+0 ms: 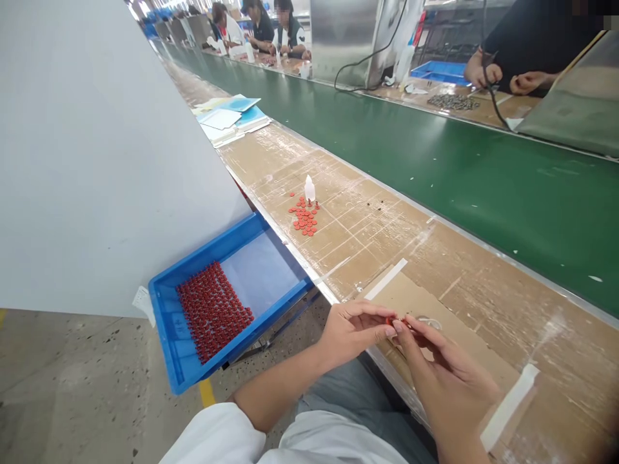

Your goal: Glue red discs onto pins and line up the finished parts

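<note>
Over the table edge, my left hand [352,330] and my right hand [442,364] meet fingertip to fingertip. Both pinch a small red piece [389,320], mostly covered by the fingers, so its exact shape is hidden. Beneath them lies a sheet of brown cardboard [464,341] with a clear ring-like item [430,322] on it. Further up the table is a loose cluster of flat red discs [304,222]. A small white squeeze bottle [310,189] stands upright at their far side, beside a couple of small dark red parts [316,205].
Left of the table, a blue tray [176,380] holds many dark red parts [213,312] in rows. A large pale panel [97,154] rises behind it. Papers [232,116] lie up the table. The green conveyor belt [435,161] runs alongside, with co-workers [258,29] across it.
</note>
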A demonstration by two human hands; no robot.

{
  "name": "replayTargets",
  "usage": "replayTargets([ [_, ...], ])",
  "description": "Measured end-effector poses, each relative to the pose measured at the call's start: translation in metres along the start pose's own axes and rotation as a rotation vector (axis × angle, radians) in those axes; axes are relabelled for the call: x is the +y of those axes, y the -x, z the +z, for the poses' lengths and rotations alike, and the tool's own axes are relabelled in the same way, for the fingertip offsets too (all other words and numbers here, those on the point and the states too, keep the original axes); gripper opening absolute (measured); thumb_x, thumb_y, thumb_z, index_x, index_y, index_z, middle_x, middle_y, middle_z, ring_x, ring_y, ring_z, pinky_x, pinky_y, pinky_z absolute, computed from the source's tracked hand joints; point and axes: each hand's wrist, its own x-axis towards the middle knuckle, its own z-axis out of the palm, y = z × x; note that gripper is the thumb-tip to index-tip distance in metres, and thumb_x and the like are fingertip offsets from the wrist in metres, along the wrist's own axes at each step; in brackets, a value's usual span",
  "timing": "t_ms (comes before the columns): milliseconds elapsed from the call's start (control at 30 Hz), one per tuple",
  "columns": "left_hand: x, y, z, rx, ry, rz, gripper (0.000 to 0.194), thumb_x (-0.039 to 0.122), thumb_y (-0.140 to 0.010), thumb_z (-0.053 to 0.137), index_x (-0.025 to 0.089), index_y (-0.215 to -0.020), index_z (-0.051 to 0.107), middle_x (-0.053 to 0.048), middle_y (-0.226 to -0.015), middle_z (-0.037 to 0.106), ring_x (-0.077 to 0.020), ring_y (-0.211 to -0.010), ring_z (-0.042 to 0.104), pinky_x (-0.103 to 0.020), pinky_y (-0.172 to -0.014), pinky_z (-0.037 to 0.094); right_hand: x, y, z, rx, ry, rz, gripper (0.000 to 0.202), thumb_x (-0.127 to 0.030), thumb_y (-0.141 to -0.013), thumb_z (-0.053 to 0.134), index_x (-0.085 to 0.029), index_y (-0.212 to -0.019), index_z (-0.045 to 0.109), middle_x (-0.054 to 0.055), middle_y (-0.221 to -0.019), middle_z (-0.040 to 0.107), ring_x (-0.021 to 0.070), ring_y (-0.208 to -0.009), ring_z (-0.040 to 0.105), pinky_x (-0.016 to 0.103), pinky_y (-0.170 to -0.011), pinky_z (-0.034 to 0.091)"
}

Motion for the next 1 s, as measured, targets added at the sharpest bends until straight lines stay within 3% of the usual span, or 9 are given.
replayTargets([
  [133,-0.001,-0.014,-0.016,-0.037,-0.144,0.038,0.026,0.020,-0.073,0.084,0.015,-0.097,0.079,-0.012,-0.098,0.074,-0.0208,-0.091,0.072,-0.034,-0.087,0.058,0.000,-0.003,0.006,-0.013,0.105,-0.165,0.041,-0.017,-0.081,0.081,-0.023,-0.120,0.071,0.000,-0.088,0.076,0.0116,-0.066,0.069,0.023,-0.071,0.057],
  [233,-0.003,-0.037,-0.044,0.054,-0.328,0.069,0.026,0.026,-0.075,0.081,0.012,-0.096,0.075,-0.013,-0.096,0.075,-0.0216,-0.091,0.073,-0.036,-0.088,0.058,0.002,0.003,0.008,-0.047,0.185,-0.229,0.051,-0.016,-0.083,0.078,-0.022,-0.132,0.063,0.001,-0.089,0.076,0.0111,-0.066,0.068,0.024,-0.077,0.057],
  [333,-0.001,-0.073,-0.080,0.276,-0.585,0.127,0.022,0.028,-0.078,0.074,0.011,-0.091,0.070,-0.013,-0.095,0.075,-0.0205,-0.089,0.073,-0.035,-0.087,0.058,0.011,0.018,0.006,-0.133,0.169,-0.258,0.040,-0.016,-0.087,0.073,-0.021,-0.125,0.066,0.004,-0.101,0.075,0.0121,-0.071,0.069,0.024,-0.077,0.058],
  [433,0.010,-0.118,-0.111,0.355,-0.723,0.149,0.019,0.024,-0.082,0.067,0.010,-0.096,0.068,-0.013,-0.096,0.075,-0.0188,-0.089,0.072,-0.033,-0.087,0.056,0.026,0.038,-0.001,-0.301,0.073,-0.280,0.031,-0.015,-0.088,0.069,-0.018,-0.119,0.066,0.008,-0.116,0.072,0.0177,-0.091,0.072,0.026,-0.079,0.060],
  [533,0.025,-0.161,-0.130,0.392,-0.922,0.166,0.015,0.021,-0.084,0.064,0.012,-0.095,0.069,-0.011,-0.095,0.074,-0.0174,-0.088,0.070,-0.033,-0.088,0.053,0.040,0.055,-0.015,-0.435,0.019,-0.314,0.031,-0.012,-0.089,0.065,-0.018,-0.118,0.066,0.011,-0.122,0.069,0.0214,-0.104,0.071,0.029,-0.084,0.062],
  [667,0.036,-0.201,-0.144,0.421,-1.237,0.172,0.008,0.016,-0.083,0.067,0.017,-0.087,0.073,-0.009,-0.107,0.070,-0.0234,-0.110,0.059,-0.041,-0.106,0.037,0.054,0.072,-0.034,-0.545,0.004,-0.368,0.034,-0.008,-0.088,0.063,-0.018,-0.121,0.065,0.012,-0.121,0.069,0.0221,-0.105,0.071,0.030,-0.087,0.063],
  [767,0.034,-0.215,-0.150,0.456,-1.429,0.144,0.008,0.021,-0.084,0.068,0.018,-0.088,0.075,-0.013,-0.113,0.067,-0.0305,-0.121,0.048,-0.049,-0.109,0.025,0.063,0.081,-0.040,-0.533,0.010,-0.354,0.034,-0.007,-0.088,0.062,-0.017,-0.119,0.065,0.011,-0.118,0.071,0.0220,-0.102,0.072,0.028,-0.085,0.064],
  [1000,0.028,-0.230,-0.155,0.487,-1.678,0.095,0.020,0.031,-0.092,0.060,0.016,-0.096,0.072,-0.015,-0.118,0.064,-0.0328,-0.117,0.044,-0.049,-0.102,0.025,0.079,0.087,-0.035,-0.460,0.019,-0.313,0.030,-0.008,-0.088,0.062,-0.019,-0.115,0.066,0.007,-0.107,0.074,0.0205,-0.093,0.074,0.026,-0.084,0.064],
])
